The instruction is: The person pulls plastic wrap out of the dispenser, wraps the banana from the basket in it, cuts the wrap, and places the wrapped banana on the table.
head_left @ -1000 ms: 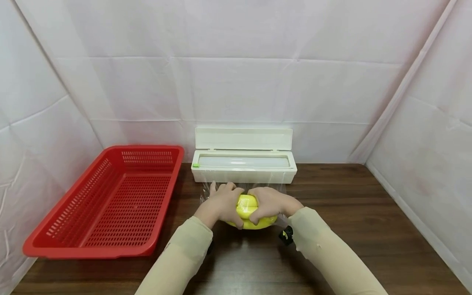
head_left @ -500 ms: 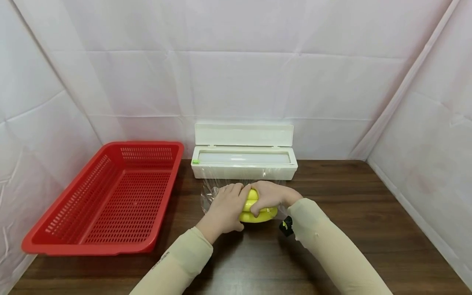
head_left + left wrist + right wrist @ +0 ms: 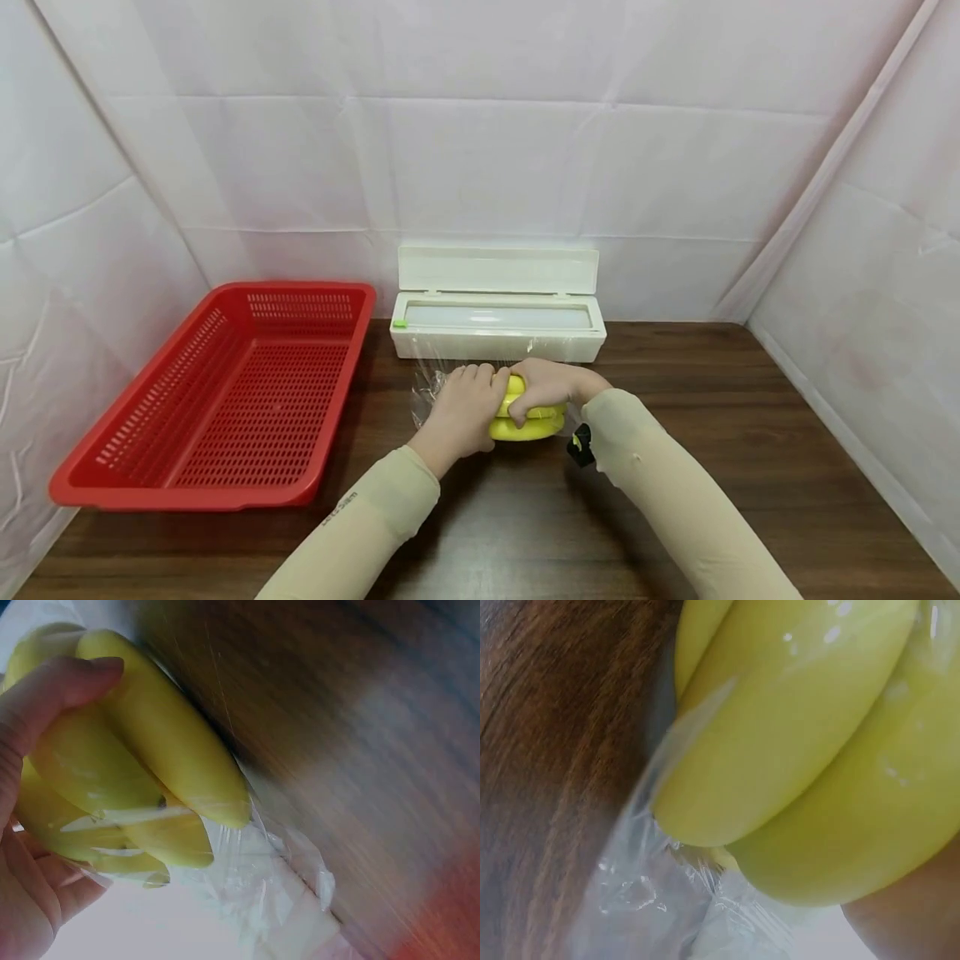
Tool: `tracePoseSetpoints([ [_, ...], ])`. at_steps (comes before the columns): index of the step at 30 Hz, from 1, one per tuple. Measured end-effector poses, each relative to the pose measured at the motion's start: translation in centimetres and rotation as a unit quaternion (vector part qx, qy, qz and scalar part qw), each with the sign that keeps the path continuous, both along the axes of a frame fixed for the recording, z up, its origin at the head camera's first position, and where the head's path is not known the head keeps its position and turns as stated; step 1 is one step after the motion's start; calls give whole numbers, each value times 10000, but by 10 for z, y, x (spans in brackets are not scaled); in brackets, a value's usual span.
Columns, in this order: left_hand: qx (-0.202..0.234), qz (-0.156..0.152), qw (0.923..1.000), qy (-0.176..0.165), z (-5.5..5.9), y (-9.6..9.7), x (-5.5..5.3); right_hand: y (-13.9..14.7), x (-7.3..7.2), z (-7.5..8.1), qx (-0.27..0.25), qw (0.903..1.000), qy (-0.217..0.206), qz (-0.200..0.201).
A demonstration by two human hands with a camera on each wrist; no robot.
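A bunch of yellow bananas [image 3: 527, 429] is between my two hands in the head view, close over the dark wood table. My left hand [image 3: 467, 408] grips its left side. In the left wrist view the thumb lies on top of the bananas [image 3: 172, 742] and fingers show on the far side. My right hand [image 3: 546, 385] holds the other side, its thumb pressed on the front; most of its fingers are hidden. Clear cling film [image 3: 426, 396] lies against the bunch, crumpled past the banana tips as wrinkled film [image 3: 630, 900] in the right wrist view.
Behind the hands stands a white cling film box [image 3: 498, 346], lid up, with film stretching from its front toward the bananas. A red slotted basket [image 3: 180, 498] sits at the left. White cloth walls [image 3: 480, 167] enclose the table [image 3: 750, 467].
My left hand has slid right and turned over the bunch, its fingers now closer together. Less of the bananas' left side shows. The right hand keeps its hold, and the head view has tilted slightly.
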State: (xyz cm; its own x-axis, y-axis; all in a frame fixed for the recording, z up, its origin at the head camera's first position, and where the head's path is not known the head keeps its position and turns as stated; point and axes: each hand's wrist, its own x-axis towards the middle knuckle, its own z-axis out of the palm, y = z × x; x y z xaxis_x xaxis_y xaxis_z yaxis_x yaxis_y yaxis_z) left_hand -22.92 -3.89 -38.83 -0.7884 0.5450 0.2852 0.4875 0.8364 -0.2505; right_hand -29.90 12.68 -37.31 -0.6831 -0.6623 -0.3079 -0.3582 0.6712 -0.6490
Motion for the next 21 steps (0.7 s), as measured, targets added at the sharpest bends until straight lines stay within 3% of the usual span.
tracePoseSetpoints([
  [7,218,-213,9995,2,1,-4,-5,0,5,4,150,9996,225,-61],
  [19,133,-15,9994,-334,4,-3,-6,20,13,13,-317,9985,-133,-430],
  [21,126,20,9991,-411,4,-3,-7,27,15,13,-459,9973,3,-567],
])
